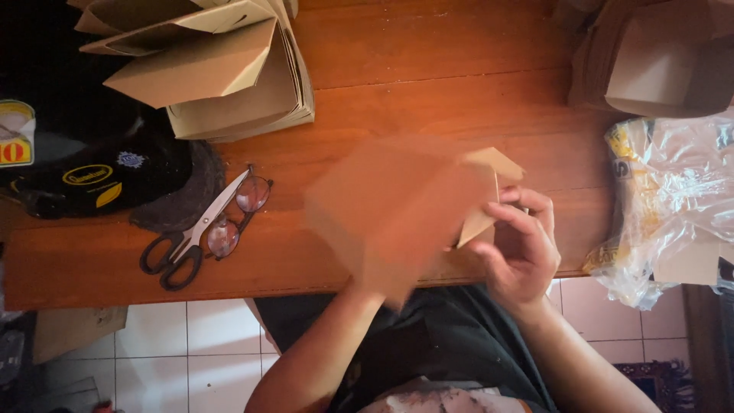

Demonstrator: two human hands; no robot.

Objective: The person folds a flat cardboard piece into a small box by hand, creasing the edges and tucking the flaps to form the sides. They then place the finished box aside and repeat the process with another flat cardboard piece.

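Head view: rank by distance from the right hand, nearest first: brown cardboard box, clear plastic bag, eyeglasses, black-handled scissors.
1. Brown cardboard box: touching the right hand, on the side toward the left hand, motion-blurred.
2. Clear plastic bag: table's right edge.
3. Eyeglasses: left of the box.
4. Black-handled scissors: overlapping the eyeglasses, reaching farther left.

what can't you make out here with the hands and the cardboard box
Head view:
- Left hand: hidden behind the cardboard box; its grip cannot be told.
- The box: motion-blurred, so folds and flaps are unclear.
- Right hand: fingertips tucked at a flap, contact unclear.
- Plastic bag: cut off by the right edge.
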